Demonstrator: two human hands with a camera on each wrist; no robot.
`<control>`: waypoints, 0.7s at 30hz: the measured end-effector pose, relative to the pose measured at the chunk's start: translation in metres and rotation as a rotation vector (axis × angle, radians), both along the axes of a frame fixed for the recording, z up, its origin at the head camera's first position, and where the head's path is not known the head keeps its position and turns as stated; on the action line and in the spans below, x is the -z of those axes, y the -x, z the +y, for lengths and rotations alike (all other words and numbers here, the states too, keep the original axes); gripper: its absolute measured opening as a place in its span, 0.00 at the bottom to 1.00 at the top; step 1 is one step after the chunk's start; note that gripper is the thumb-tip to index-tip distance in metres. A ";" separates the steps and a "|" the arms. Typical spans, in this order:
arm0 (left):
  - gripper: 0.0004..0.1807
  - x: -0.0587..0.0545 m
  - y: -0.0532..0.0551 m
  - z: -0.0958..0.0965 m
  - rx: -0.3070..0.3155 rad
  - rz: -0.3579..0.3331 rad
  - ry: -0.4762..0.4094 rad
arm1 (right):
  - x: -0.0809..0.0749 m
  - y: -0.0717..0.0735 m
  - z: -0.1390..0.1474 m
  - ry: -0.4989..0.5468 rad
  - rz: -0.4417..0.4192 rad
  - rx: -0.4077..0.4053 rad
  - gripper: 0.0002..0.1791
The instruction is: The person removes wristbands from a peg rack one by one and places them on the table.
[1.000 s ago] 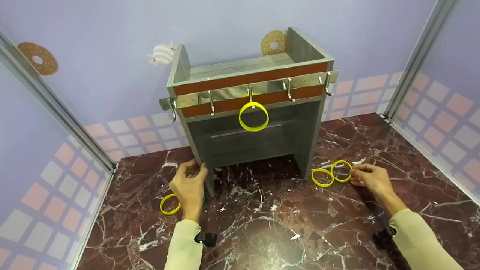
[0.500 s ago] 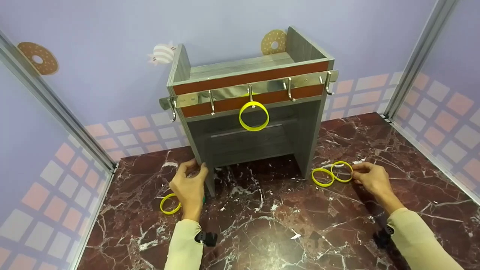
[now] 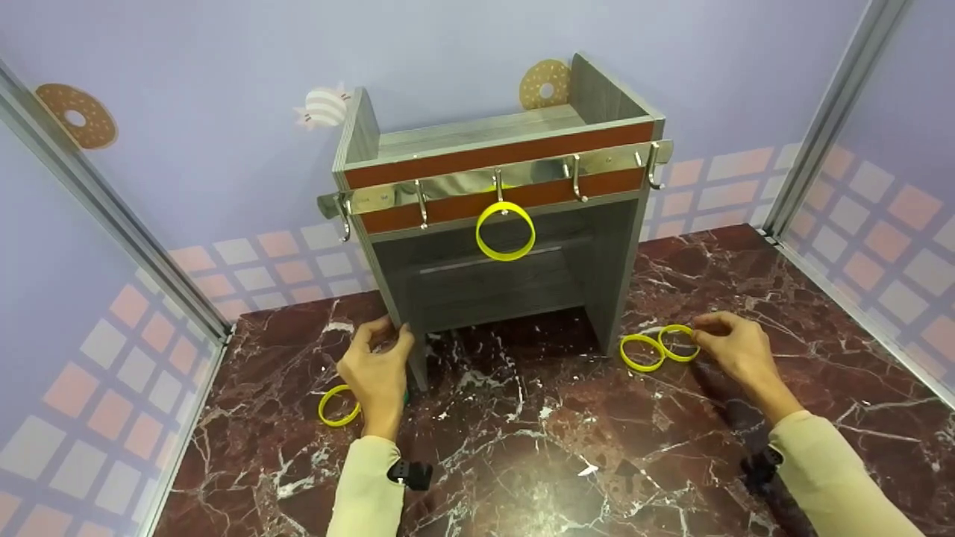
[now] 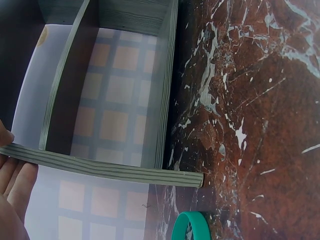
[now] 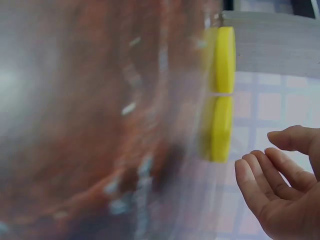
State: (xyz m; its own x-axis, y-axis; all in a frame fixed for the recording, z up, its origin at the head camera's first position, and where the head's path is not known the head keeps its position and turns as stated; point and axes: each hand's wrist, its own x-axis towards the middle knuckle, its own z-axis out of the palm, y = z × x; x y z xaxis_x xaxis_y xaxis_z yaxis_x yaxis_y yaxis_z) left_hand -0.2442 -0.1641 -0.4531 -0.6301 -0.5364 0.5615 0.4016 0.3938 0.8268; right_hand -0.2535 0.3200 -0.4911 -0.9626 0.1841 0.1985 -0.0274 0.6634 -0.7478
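My left hand (image 3: 377,373) pinches the front edge of the left side panel (image 4: 115,170) of a grey wooden shelf (image 3: 615,276). My right hand (image 3: 739,350) hovers beside two yellow wristbands (image 5: 225,60) lying side by side right of the shelf. The right wrist view shows its thumb and fingers apart, with a gap to the nearer wristband (image 5: 221,132). From the middle hook of a metal hook rail (image 3: 462,189) hangs another yellow wristband (image 3: 506,257). One more yellow wristband (image 3: 339,424) lies left of my left hand, and a green wristband (image 4: 200,227) is mostly hidden behind that hand in the head view.
Under everything is a dark red marble-patterned tabletop (image 3: 522,462). Patterned lilac wall panels (image 3: 224,149) close in the back and both sides, with metal posts (image 3: 828,112) at the corners. The shelf stands near the back wall.
The right hand has let go of the nearer yellow wristband and risen slightly, and that wristband lies a little flatter. The left hand has stayed on the shelf panel.
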 end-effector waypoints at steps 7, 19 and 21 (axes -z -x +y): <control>0.09 0.000 -0.001 0.000 0.005 -0.015 0.004 | -0.024 -0.004 -0.019 0.079 0.088 -0.079 0.17; 0.09 0.000 -0.001 0.000 0.009 -0.010 -0.007 | -0.062 -0.007 -0.060 0.181 0.230 -0.167 0.13; 0.09 0.000 0.000 -0.001 0.009 -0.012 -0.007 | -0.067 -0.008 -0.065 0.199 0.241 -0.186 0.13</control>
